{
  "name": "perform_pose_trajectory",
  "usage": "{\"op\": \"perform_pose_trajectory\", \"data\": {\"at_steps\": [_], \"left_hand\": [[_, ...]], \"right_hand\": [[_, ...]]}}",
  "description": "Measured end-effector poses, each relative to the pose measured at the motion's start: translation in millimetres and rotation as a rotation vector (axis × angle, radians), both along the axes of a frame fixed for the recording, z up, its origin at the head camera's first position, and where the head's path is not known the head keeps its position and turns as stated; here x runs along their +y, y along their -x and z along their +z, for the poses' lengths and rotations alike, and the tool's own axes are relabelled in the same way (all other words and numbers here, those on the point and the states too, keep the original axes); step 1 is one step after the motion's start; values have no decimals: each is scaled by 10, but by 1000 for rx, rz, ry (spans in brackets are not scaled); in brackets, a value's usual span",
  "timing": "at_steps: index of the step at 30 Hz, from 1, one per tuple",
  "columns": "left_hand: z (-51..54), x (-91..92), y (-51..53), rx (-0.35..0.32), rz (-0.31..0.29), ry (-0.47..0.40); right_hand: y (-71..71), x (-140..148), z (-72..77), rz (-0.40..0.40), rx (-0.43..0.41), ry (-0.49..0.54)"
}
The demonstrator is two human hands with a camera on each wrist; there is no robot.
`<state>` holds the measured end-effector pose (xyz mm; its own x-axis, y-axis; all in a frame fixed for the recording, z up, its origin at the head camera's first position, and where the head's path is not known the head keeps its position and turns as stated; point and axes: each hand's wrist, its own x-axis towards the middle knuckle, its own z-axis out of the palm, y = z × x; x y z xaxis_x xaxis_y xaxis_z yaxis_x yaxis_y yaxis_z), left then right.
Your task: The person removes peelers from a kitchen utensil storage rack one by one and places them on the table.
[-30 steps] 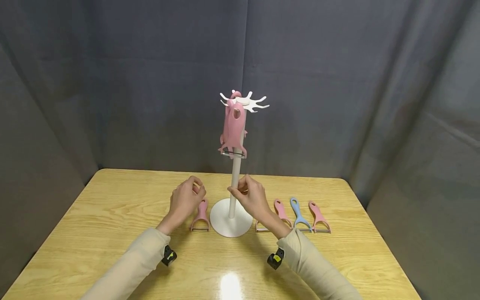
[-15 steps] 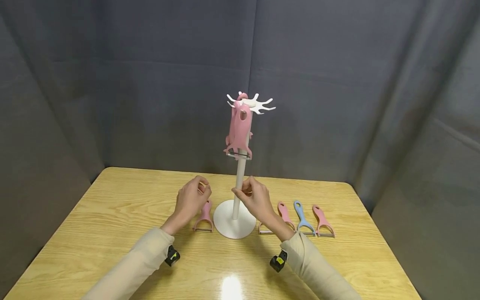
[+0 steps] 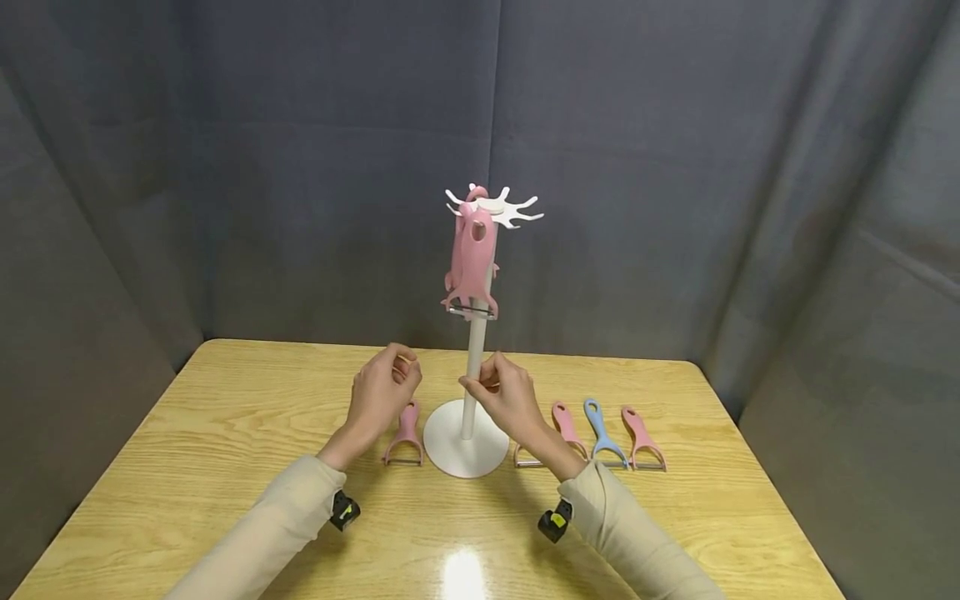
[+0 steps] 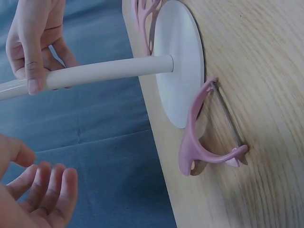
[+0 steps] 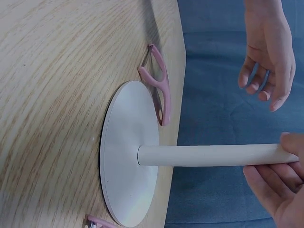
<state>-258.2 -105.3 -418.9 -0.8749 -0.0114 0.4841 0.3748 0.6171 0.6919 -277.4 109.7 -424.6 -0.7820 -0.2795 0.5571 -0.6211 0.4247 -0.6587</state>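
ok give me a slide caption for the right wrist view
Right hand gripping a white pole above its round base, the left hand empty, a pink peeler on the wooden table.

The right hand (image 3: 512,400) pinches the white hook stand (image 3: 476,343). Pink Y-peelers (image 3: 476,260) hang from its top; left of it hovers the left hand (image 3: 380,392).

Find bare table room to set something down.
Bare: table left of the lone pink peeler, right of the rightmost peeler, and in front of the white base. Crowded: right of the base, where the part-hidden pink peeler, blue peeler and rightmost peeler bunch.
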Motion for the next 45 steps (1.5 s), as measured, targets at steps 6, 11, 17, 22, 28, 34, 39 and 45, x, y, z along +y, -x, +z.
{"op": "perform_pose_trajectory", "data": {"at_steps": [6,11,17,22,28,34,39,45], "left_hand": [[-13,-8,-5,1,-4,-25],[4,-11,16,45,-3,-57],[62,-8,10,107,-19,-92],[144,15,5,167,-19,-130],[245,48,-12,200,-30,-180],[304,56,3,214,-35,-204],[358,63,-11,232,-38,-219],[401,59,-17,250,-33,-222]], "right_hand": [[-7,0,-9,2,-7,-11],[-10,-1,16,3,4,-14],[-10,6,28,3,9,-18],[-7,16,25,-2,14,-25],[-9,14,26,6,9,-20],[-13,7,33,-10,-9,-24],[-9,14,18,-11,-13,-22],[2,0,11,-8,-10,-22]]}}
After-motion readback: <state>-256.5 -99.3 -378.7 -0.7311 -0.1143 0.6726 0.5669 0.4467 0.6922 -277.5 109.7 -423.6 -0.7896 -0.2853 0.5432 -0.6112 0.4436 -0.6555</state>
